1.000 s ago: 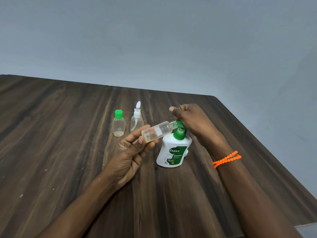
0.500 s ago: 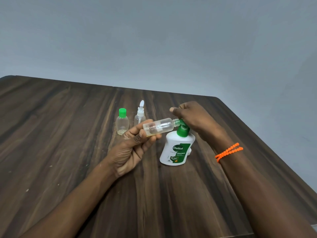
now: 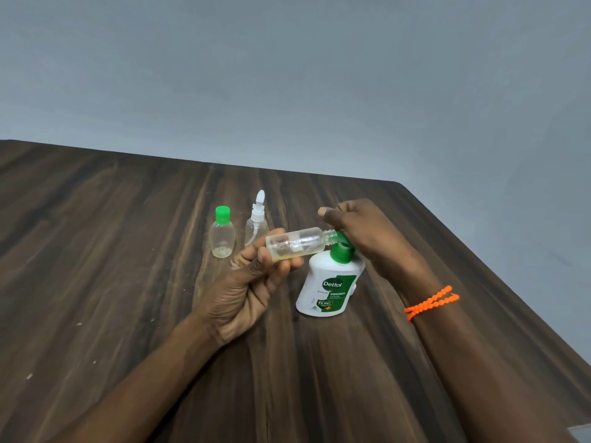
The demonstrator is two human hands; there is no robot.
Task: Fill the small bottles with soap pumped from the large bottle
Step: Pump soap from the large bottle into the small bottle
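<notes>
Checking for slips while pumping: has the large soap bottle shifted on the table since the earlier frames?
No. The large soap bottle stands at the same spacing, right of and nearer than the green-capped bottle, as before; only the camera shifted.

large bottle (image 3: 326, 289) white, green pump | table (image 3: 112, 251) dark woodgrain | wristband (image 3: 431, 302) orange

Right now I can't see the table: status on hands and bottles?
Left hand holds clear small bottle sideways, mouth at green pump. Right hand on pump of Dettol bottle. Two small bottles wait behind. Nothing blocking.
</notes>
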